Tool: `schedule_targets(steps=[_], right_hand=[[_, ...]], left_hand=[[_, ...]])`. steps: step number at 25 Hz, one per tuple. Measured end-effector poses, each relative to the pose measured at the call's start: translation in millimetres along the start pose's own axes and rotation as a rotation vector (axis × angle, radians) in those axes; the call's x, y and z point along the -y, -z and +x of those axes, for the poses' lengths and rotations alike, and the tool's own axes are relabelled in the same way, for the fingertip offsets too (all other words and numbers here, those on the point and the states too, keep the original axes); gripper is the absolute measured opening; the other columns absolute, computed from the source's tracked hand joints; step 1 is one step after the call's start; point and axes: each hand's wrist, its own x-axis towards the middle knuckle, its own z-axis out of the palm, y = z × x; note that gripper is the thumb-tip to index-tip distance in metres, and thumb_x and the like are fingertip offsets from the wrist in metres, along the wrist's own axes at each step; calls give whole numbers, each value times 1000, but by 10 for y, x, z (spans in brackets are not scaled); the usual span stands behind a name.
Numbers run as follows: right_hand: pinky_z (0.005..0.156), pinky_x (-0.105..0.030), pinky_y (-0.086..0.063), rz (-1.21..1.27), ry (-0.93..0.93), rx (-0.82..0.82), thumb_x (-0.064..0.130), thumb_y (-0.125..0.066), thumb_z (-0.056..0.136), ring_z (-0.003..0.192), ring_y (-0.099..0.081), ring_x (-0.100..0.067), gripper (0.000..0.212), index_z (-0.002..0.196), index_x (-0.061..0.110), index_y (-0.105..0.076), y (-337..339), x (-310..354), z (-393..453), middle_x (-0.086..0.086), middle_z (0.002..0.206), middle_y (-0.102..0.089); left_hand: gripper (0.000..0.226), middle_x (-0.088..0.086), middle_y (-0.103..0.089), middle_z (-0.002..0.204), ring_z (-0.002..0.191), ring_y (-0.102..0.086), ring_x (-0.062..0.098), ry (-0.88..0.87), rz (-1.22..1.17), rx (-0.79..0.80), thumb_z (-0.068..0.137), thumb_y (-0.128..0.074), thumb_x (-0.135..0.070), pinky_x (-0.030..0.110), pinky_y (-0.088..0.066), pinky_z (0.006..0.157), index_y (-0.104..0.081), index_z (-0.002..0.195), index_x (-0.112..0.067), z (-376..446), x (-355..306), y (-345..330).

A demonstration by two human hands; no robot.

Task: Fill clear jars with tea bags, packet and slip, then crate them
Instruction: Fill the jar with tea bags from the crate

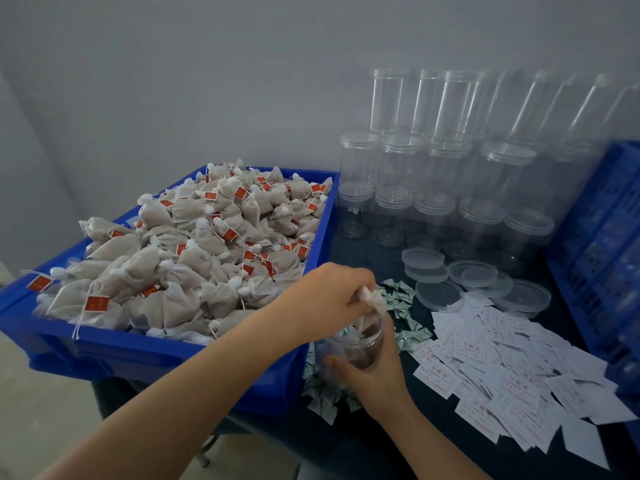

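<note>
My right hand point(375, 372) grips a clear jar point(356, 348) near the table's front, just right of the blue bin point(166, 351). The jar holds dark tea bags inside. Above its mouth, my left hand point(332, 299) pinches a white tea bag point(372, 303) by its top, with the bag's lower end inside the jar's opening. The blue bin is heaped with several white tea bags point(194, 258) bearing red tags. Small green-and-white packets point(401, 299) lie scattered around the jar. White printed slips point(512, 372) spread to the right.
Stacks of clear lidded jars point(450, 168) stand at the back right against the wall. Loose clear lids point(474, 275) lie in front of them. A blue crate point(606, 254) stands at the far right edge. The tabletop point(367, 441) is dark.
</note>
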Motion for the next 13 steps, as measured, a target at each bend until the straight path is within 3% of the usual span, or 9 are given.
schedule_targets(steps=[3, 9, 13], right_hand=[[83, -20, -55, 34, 9, 9, 14, -86, 72, 116, -64, -13, 76, 131, 45, -50, -10, 27, 15, 9, 126, -65], [82, -26, -57, 73, -7, 22, 13, -88, 69, 113, -66, -20, 79, 130, 45, -50, -20, 1, 18, 2, 124, -66], [81, -21, -56, 47, -18, 11, 19, -88, 62, 112, -66, -13, 84, 126, 55, -48, -15, -10, 9, 12, 122, -66]], left_hand=[[18, 1, -62, 101, 89, -54, 15, -1, 118, 77, 92, -50, -12, 31, -47, 77, -57, 108, -16, 46, -44, 27], [14, -3, -50, 91, 89, -54, 18, -2, 309, 205, 91, -52, -10, 26, -35, 67, -56, 99, -20, -29, -111, -27], [20, 4, -62, 99, 93, -58, 22, 25, 398, 419, 90, -52, -9, 25, -35, 65, -64, 106, -12, 143, -106, -76]])
